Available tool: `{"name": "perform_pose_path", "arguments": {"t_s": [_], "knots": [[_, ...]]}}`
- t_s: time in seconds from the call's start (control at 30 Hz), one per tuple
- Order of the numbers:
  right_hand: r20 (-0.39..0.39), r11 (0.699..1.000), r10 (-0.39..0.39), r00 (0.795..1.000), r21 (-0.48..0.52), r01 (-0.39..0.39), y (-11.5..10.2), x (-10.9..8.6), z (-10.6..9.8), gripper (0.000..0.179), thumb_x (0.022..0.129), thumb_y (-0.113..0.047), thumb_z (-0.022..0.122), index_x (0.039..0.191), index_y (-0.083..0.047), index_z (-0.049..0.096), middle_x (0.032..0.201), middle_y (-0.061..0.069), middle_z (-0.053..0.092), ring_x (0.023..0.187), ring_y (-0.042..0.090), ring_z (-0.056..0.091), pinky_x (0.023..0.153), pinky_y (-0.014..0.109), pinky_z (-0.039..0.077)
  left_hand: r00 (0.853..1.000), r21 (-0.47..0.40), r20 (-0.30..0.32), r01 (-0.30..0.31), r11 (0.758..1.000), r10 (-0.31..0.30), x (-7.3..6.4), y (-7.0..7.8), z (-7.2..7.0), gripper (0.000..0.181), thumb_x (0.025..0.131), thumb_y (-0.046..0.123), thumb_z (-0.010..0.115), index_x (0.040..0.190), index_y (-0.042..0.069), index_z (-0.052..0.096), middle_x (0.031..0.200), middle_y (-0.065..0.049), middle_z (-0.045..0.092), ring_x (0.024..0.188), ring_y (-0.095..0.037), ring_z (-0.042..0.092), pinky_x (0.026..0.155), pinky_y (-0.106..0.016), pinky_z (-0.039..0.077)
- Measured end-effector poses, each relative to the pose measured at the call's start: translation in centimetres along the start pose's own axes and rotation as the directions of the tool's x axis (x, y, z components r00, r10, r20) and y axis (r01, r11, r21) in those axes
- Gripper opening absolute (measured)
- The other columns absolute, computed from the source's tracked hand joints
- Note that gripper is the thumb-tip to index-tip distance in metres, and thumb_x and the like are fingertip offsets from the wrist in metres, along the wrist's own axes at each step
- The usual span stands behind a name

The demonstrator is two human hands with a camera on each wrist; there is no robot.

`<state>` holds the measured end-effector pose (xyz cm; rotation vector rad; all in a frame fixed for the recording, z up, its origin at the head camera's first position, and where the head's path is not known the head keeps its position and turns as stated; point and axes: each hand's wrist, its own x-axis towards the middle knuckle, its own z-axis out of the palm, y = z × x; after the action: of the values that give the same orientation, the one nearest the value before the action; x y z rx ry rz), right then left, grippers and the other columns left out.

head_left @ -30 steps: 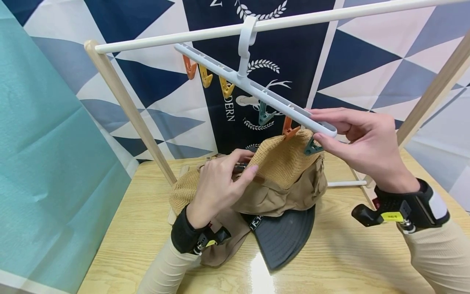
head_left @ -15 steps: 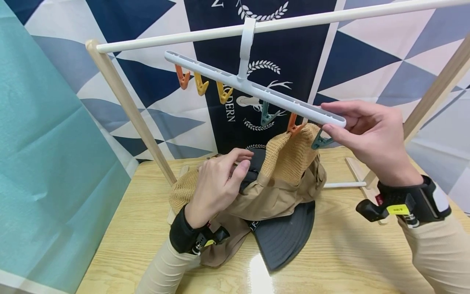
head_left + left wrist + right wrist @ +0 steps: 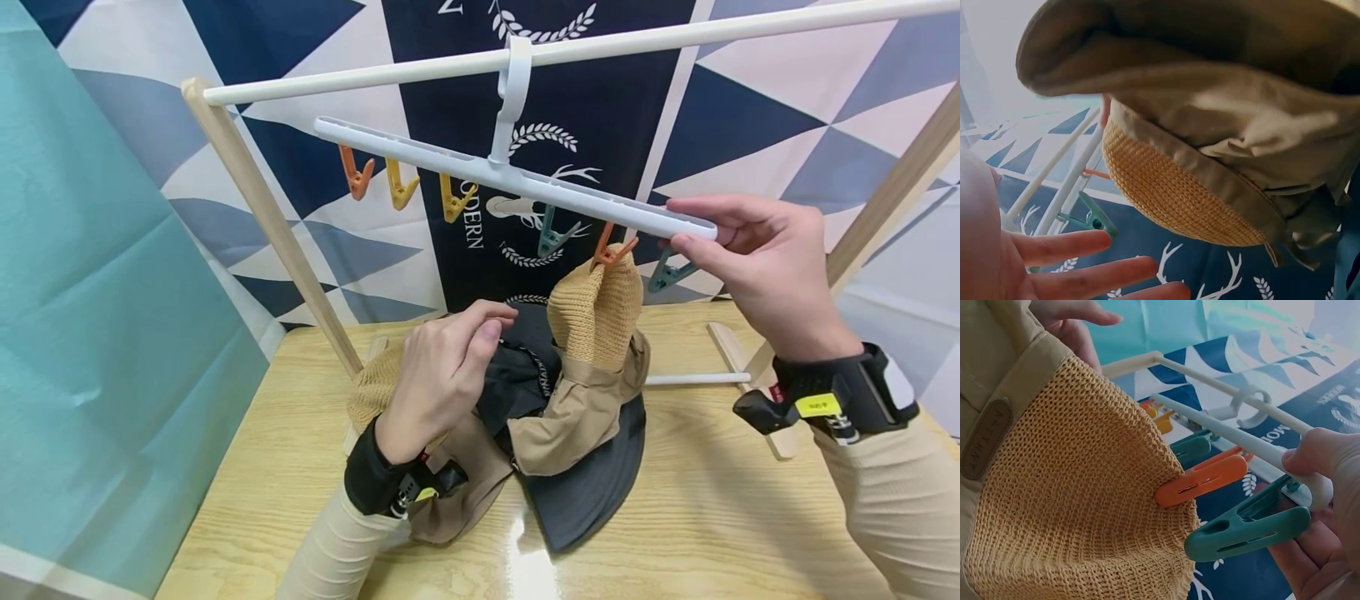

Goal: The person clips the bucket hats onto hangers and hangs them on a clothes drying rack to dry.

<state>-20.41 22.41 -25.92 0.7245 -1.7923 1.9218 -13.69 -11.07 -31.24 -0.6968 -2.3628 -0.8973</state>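
My right hand (image 3: 783, 271) pinches the right end of a pale clip hanger (image 3: 577, 197) between thumb and fingers. An orange clip (image 3: 1207, 480) near that end bites a tan hat (image 3: 596, 312) with a woven crown and cloth brim. In the head view the outermost green clip (image 3: 670, 271) is apart from the hat; in the right wrist view it overlaps the hat's edge. My left hand (image 3: 442, 379) hovers left of the hat, fingers loosely bent and holding nothing. The left wrist view shows its fingers spread below the hat's brim (image 3: 1210, 81).
The hanger's hook loops over a white rod (image 3: 712, 35) on a wooden stand (image 3: 277, 233). Orange and yellow clips (image 3: 401, 185) dangle on the left. Below lie a dark hat (image 3: 581, 500), a brown hat (image 3: 465, 483) and another woven one (image 3: 375, 383) on the wooden table (image 3: 247, 500).
The hanger's right end has risen and its left end has dropped. The tan hat has lifted and narrowed under the orange clip, uncovering the dark hat. My left hand has hardly moved.
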Motion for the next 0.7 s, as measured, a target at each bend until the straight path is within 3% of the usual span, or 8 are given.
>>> {"name": "perform_pose_path", "arguments": {"t_s": [0.17, 0.4, 0.57, 0.63, 0.7], "knots": [[-0.006, 0.998, 0.023, 1.000, 0.050, -0.022, 0.4, 0.3, -0.1, 0.033, 0.093, 0.018, 0.077, 0.125, 0.013, 0.079, 0.099, 0.008, 0.089, 0.075, 0.010, 0.079, 0.066, 0.014, 0.055, 1.000, 0.009, 0.004, 0.000, 1.000, 0.000, 0.0, 0.0, 0.0, 0.054, 0.118, 0.045, 0.034, 0.127, 0.020, 0.081, 0.114, 0.004, 0.087, 0.087, -0.012, 0.077, 0.071, -0.036, 0.053], [-0.009, 0.989, 0.038, 0.999, 0.144, -0.036, 0.7, 0.7, 0.1, 0.030, 0.095, 0.020, 0.074, 0.125, 0.016, 0.078, 0.099, 0.012, 0.088, 0.082, 0.012, 0.081, 0.068, 0.015, 0.055, 1.000, 0.014, 0.010, -0.004, 1.000, 0.004, 0.1, -0.1, 0.2, 0.058, 0.119, 0.049, 0.030, 0.127, 0.021, 0.081, 0.116, 0.005, 0.087, 0.088, -0.012, 0.077, 0.072, -0.036, 0.053], [0.011, 0.958, 0.050, 0.999, 0.282, -0.051, 1.0, 1.1, 0.2, 0.030, 0.098, 0.025, 0.066, 0.126, 0.020, 0.075, 0.107, 0.019, 0.087, 0.090, 0.020, 0.087, 0.073, 0.015, 0.059, 1.000, 0.016, 0.014, -0.004, 1.000, 0.003, 0.1, -0.1, 0.2, 0.061, 0.119, 0.051, 0.028, 0.127, 0.020, 0.081, 0.115, 0.004, 0.088, 0.084, -0.012, 0.075, 0.069, -0.032, 0.050], [0.013, 0.945, 0.056, 0.998, 0.321, -0.057, 1.2, 1.2, 0.3, 0.030, 0.098, 0.025, 0.064, 0.127, 0.021, 0.074, 0.107, 0.020, 0.087, 0.090, 0.021, 0.087, 0.066, 0.013, 0.055, 1.000, 0.014, 0.017, -0.002, 1.000, 0.002, 0.1, -0.2, 0.3, 0.063, 0.119, 0.052, 0.027, 0.127, 0.020, 0.081, 0.115, 0.003, 0.088, 0.084, -0.012, 0.075, 0.068, -0.031, 0.049], [0.010, 0.941, 0.058, 0.998, 0.332, -0.058, 1.3, 1.2, 0.3, 0.030, 0.099, 0.025, 0.064, 0.126, 0.020, 0.075, 0.105, 0.019, 0.087, 0.088, 0.020, 0.087, 0.056, 0.014, 0.040, 1.000, 0.012, 0.023, -0.001, 1.000, 0.001, 0.1, -0.2, 0.3, 0.064, 0.120, 0.053, 0.026, 0.127, 0.020, 0.081, 0.115, 0.003, 0.088, 0.084, -0.012, 0.075, 0.069, -0.031, 0.049]]}}
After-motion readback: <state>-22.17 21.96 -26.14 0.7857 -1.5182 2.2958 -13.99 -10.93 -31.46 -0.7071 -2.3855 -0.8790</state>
